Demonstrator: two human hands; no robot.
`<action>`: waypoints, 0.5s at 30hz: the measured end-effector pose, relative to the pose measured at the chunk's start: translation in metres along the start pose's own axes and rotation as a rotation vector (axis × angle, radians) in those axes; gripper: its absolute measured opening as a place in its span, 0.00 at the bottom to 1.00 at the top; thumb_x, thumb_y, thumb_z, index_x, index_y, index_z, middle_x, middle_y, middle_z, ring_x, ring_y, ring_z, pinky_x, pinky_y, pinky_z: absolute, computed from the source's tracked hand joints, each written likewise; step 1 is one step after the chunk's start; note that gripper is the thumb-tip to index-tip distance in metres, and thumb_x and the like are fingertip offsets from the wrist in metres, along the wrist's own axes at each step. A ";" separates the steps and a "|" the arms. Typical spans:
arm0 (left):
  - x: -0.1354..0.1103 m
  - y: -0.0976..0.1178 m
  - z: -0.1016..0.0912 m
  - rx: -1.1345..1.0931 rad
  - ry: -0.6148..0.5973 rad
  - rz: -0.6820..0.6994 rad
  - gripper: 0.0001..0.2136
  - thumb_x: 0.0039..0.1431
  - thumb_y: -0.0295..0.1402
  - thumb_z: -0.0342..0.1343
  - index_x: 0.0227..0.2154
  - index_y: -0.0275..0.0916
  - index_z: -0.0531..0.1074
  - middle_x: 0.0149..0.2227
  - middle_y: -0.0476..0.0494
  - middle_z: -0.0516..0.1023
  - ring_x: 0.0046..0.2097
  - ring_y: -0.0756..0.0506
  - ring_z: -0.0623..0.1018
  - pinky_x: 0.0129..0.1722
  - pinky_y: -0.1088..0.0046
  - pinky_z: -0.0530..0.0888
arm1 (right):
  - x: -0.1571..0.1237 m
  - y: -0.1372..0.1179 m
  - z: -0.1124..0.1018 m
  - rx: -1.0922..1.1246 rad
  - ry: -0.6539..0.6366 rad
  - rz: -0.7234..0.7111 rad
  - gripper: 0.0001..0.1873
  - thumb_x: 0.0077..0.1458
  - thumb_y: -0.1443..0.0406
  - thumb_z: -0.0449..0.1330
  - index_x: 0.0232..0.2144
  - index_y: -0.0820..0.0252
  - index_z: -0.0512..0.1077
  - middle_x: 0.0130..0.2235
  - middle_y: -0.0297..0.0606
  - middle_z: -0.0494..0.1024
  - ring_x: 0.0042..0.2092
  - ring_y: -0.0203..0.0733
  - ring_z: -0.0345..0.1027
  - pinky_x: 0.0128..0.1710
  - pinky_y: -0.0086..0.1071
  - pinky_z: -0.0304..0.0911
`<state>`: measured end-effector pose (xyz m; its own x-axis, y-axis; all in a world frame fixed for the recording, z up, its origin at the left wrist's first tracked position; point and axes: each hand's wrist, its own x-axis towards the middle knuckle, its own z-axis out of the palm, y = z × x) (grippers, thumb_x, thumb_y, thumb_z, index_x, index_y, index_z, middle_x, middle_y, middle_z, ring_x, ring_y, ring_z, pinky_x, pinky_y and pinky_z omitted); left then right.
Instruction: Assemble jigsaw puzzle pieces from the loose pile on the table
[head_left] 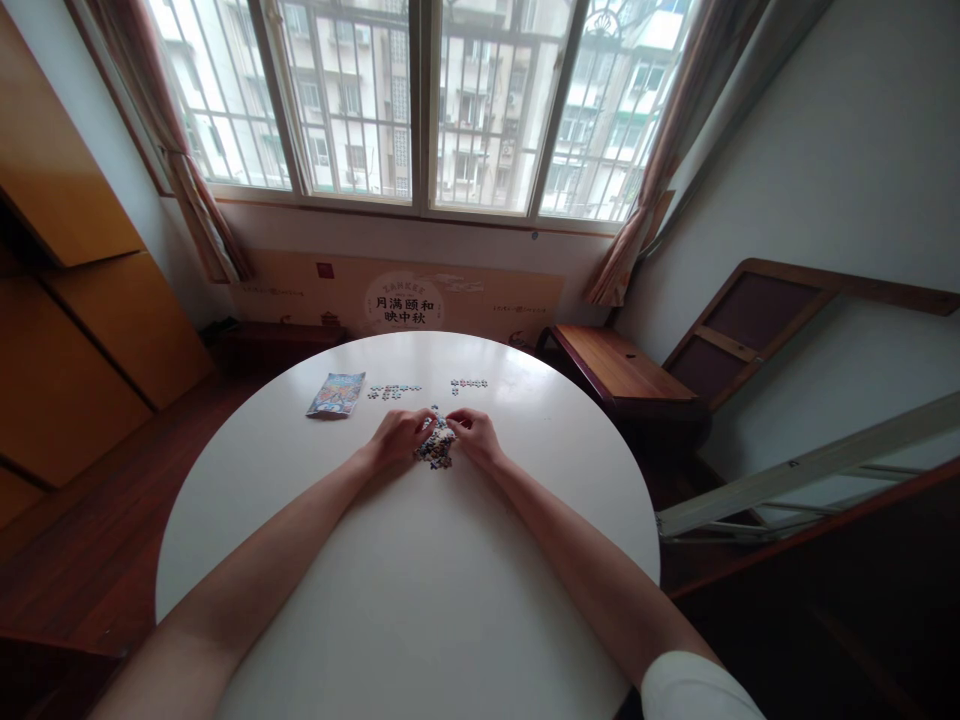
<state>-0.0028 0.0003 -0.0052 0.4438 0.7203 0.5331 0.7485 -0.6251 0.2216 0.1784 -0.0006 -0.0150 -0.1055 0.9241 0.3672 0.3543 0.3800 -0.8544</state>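
A small heap of jigsaw puzzle pieces point(436, 453) lies on the white round table point(420, 600), between my two hands. My left hand point(401, 432) rests at the heap's left side with its fingers curled in toward the pieces. On the opposite side, my right hand point(472, 428) has its thumb and fingers drawn together by the upper edge of the heap. Whatever either set of fingertips grips is too small to make out. Beyond the hands, puzzle pieces point(391, 389) are laid in rows at the left, and another group point(469, 383) sits at the right.
A colourful printed packet point(335, 395) lies on the table's far left. Behind the table stand a long printed box panel point(300, 290) and barred windows. A low wooden bench point(622, 362) is at the right, orange cabinets point(90, 350) at the left.
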 end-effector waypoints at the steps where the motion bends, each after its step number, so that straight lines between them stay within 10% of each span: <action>1: 0.000 0.000 0.000 -0.004 0.000 0.000 0.13 0.59 0.39 0.47 0.35 0.40 0.74 0.19 0.51 0.70 0.21 0.53 0.68 0.25 0.79 0.59 | 0.000 0.000 0.000 0.000 0.000 0.002 0.10 0.47 0.62 0.57 0.28 0.63 0.75 0.28 0.38 0.77 0.27 0.35 0.66 0.30 0.29 0.62; 15: 0.001 -0.002 0.000 -0.020 -0.006 0.014 0.14 0.61 0.40 0.45 0.37 0.40 0.74 0.19 0.50 0.72 0.22 0.52 0.70 0.25 0.78 0.59 | 0.001 -0.001 0.000 0.002 0.022 0.012 0.10 0.47 0.61 0.58 0.28 0.62 0.75 0.29 0.38 0.77 0.27 0.35 0.66 0.29 0.29 0.62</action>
<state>-0.0042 0.0024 -0.0056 0.4575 0.7130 0.5314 0.7319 -0.6413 0.2303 0.1777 -0.0005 -0.0138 -0.0810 0.9274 0.3652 0.3540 0.3693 -0.8592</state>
